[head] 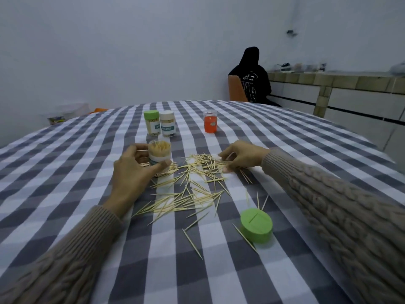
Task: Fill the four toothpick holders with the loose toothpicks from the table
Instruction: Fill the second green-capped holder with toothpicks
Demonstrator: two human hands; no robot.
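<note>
Surroundings: a person in a dark hooded top (252, 77) sat on an orange chair (236, 88) beyond the far edge of the desk (65, 163), back turned, beside a long tiled counter (333, 82) with small blurred items on it.
Desk cover: a grey-and-white checked cloth lay smooth over the desk.
In the way: a round green plastic lid (256, 224) lay near the right sleeve, one toothpick on top of it and others touching its base.
Closed holders: a clear cylinder with a green cap (151, 122) and a clear cylinder with a cream cap (167, 123) stood touching, both packed with toothpicks and labelled.
Orange holder: a translucent orange jar (210, 121) stood apart to the right, with no lid on it.
Open holder: a clear, white-banded cylinder (158, 154) stood upright, uncapped, full of pale tips.
Loose toothpicks (188, 191): thin pale wooden sticks, pointed at both ends, scattered between and in front of both hands.
Left hand (135, 170): thumb and fingers curled round the open holder.
Right hand (241, 157): fingers bent onto the far heap, pinching several sticks.
Sleeves: beige cable-knit.
</note>
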